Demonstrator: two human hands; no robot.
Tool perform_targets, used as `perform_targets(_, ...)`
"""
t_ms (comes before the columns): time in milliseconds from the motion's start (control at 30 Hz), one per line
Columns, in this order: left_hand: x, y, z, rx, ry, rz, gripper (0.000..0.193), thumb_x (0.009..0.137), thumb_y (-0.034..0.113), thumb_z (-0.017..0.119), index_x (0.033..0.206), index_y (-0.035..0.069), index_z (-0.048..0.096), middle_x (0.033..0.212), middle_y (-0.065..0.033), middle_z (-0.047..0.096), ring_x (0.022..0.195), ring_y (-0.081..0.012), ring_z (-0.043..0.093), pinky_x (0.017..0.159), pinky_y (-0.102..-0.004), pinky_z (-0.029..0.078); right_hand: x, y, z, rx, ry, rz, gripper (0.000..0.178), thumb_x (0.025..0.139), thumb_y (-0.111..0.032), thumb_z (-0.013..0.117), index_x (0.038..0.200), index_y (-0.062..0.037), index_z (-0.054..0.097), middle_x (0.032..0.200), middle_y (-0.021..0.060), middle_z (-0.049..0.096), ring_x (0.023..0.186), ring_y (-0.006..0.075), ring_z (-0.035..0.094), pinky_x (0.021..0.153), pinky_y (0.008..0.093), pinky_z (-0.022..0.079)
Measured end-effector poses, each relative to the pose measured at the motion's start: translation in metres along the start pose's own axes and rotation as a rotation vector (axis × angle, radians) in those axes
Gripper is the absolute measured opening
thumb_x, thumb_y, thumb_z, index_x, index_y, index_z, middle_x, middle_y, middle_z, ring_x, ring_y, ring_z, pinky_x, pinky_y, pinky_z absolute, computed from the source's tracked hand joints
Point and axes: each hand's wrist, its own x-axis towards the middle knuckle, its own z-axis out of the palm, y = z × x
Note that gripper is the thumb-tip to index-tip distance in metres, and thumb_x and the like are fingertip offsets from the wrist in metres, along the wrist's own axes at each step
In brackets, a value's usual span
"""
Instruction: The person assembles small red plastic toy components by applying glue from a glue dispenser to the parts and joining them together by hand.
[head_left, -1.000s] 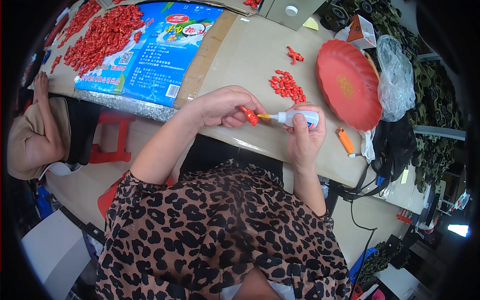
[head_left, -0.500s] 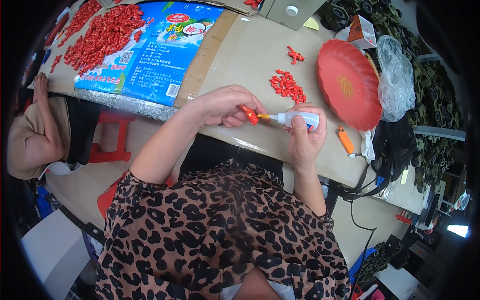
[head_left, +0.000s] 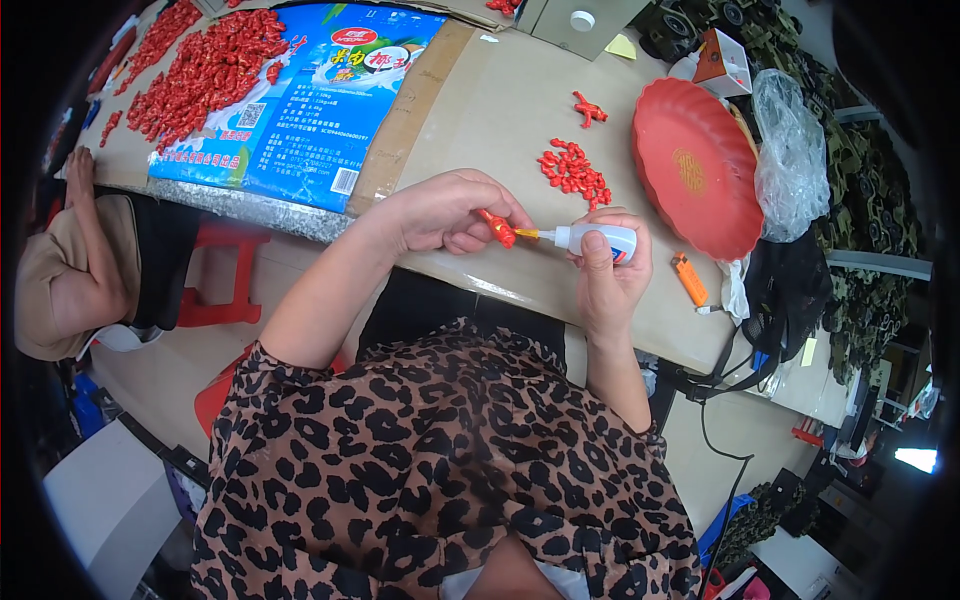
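My left hand (head_left: 455,214) pinches a small red plastic figure piece with yellow marks (head_left: 499,231) above the table's near edge. In my right hand (head_left: 607,270) lies a white glue bottle (head_left: 605,242), tipped sideways. Its yellowish nozzle points left and meets the near end of the red piece, or nearly so; the exact contact is too small to tell. Beyond my hands is a small pile of red pieces (head_left: 575,172). Past that pile lies one red figure with limbs (head_left: 590,109).
A red scalloped dish (head_left: 690,170) stands at the right, beside a clear plastic bag (head_left: 790,150). An orange lighter (head_left: 690,281) lies nearer. Many red pieces (head_left: 205,80) are heaped at far left by a blue printed cardboard sheet (head_left: 310,150). Another person's arm (head_left: 95,240) rests at the left edge.
Both hands keep almost the same place. The glue bottle has shifted very slightly left, with its nozzle still at the red piece.
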Motion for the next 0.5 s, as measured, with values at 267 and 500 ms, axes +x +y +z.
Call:
perform_targets(267,0.0006,-0.0004,-0.0002,-0.006,-0.017,0.009,0.028,0.079,0.011,0.039,0.091,-0.008,0.055,0.057,-0.0019,0.041,0.040,-0.0058,0.029,0.035,-0.0196,0.021,-0.0010,0.0012,0.0003,0.044,0.021,0.020,0.016,0.079,-0.009,0.055,0.087,-0.0014,0.044,0.084,0.0101,0.048,0.061,0.0114,0.045,0.052,0.0218,0.037)
perform_targets(500,-0.0045,-0.0032,0.0046,-0.030,-0.032,0.131,0.031,0.082,0.015,0.048,0.106,-0.005,0.049,0.070,-0.0049,0.052,0.048,-0.0075,0.042,0.040,-0.0178,0.031,0.0034,-0.0006,-0.0033,0.371,0.201,0.114,0.018,0.082,-0.016,0.053,0.088,-0.0010,0.045,0.077,0.0089,0.053,0.061,0.0122,0.048,0.052,0.0221,0.038)
